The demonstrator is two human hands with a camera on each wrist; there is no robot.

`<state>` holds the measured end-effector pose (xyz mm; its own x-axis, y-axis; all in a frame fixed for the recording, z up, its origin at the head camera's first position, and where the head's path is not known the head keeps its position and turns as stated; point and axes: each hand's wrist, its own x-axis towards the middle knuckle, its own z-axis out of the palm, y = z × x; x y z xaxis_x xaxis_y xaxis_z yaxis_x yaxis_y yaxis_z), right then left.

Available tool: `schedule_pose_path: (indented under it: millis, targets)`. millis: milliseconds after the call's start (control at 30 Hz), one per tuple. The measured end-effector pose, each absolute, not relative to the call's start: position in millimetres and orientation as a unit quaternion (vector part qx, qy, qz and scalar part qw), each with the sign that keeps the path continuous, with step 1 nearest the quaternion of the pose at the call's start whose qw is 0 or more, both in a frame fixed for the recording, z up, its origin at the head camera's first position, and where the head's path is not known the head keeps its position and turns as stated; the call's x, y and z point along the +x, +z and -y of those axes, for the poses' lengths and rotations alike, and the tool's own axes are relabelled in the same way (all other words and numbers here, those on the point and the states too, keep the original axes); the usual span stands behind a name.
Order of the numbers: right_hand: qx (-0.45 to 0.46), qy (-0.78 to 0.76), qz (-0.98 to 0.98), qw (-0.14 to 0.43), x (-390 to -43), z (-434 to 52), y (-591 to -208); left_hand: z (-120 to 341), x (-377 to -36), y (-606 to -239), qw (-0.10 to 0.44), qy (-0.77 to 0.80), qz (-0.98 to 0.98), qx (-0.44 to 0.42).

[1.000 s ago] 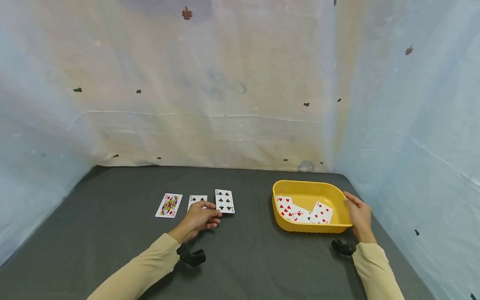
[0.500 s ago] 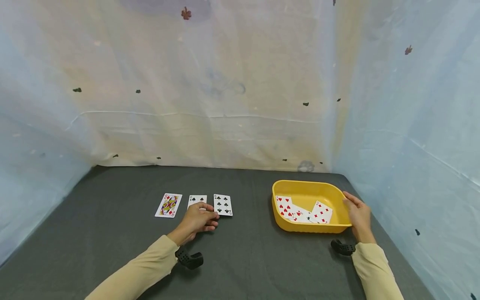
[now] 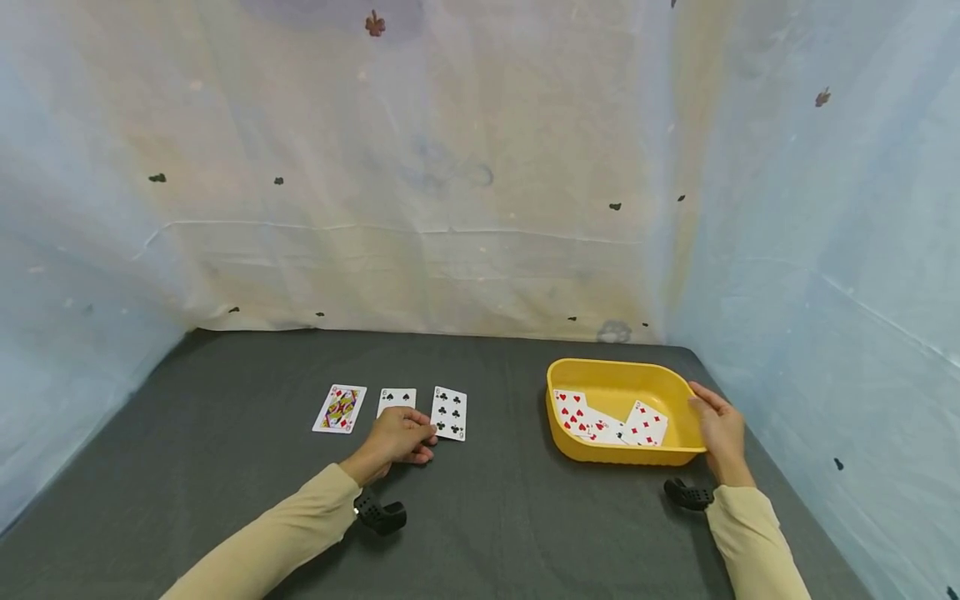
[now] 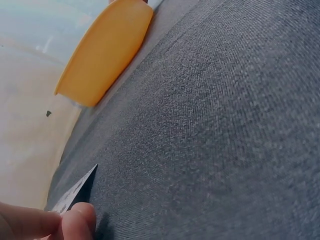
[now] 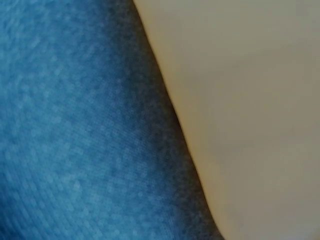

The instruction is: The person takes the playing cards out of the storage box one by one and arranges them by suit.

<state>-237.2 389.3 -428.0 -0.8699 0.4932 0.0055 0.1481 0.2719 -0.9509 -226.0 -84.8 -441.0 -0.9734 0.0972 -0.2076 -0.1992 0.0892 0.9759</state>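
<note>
Slightly shifted, six of clubs [image 3: 449,413] under my left hand [image 3: 400,437], curled fingers pinching its near edge. Right hand [image 3: 718,430] grips yellow tray [image 3: 600,454] rim.

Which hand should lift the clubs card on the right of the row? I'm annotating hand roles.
Left: the left hand already touches that clubs card; the right hand holds the yellow tray.

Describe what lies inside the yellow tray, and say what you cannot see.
Inside the yellow tray lie several face-up playing cards, mostly hearts and diamonds, overlapping. Their exact number and any cards covered underneath cannot be told.
</note>
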Motion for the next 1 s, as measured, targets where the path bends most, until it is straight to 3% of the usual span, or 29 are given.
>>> schedule_pose_path:
  millis: [333, 1000]
  targets:
    - [-0.204, 0.563, 0.785, 0.157, -234, -388, -426, 89, -237, -441, 0.143, 0.681, -0.716, -0.054]
    - [-0.210, 0.562, 0.786, 0.151, -237, -389, -426, 91, -239, -431, 0.142, 0.686, -0.712, -0.049]
